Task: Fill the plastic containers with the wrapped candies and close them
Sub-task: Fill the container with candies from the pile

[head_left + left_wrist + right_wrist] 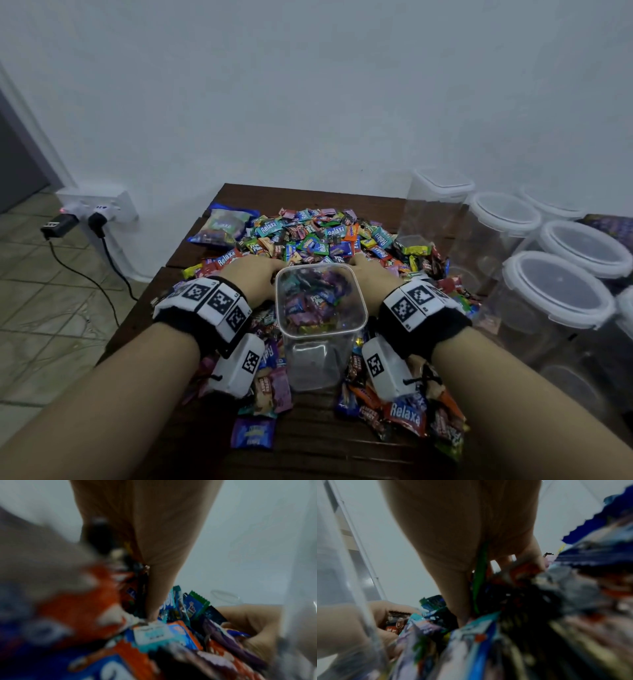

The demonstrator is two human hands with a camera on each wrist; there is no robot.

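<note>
Head view looked down over the table [308,198]; both wrist views sat close in the candy pile [318,233], facing inward.

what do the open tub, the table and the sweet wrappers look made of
Open tub: clear, glossy plastic, since the sweets show through its walls.
Table: dark brown wood, apparently planks, with grain and seams visible.
Sweet wrappers: shiny printed film with crimped, zigzag ends; plastic or foil-backed, hard to say.

Right hand [471,540] buried among blurred wrapped candies [513,622].
</note>
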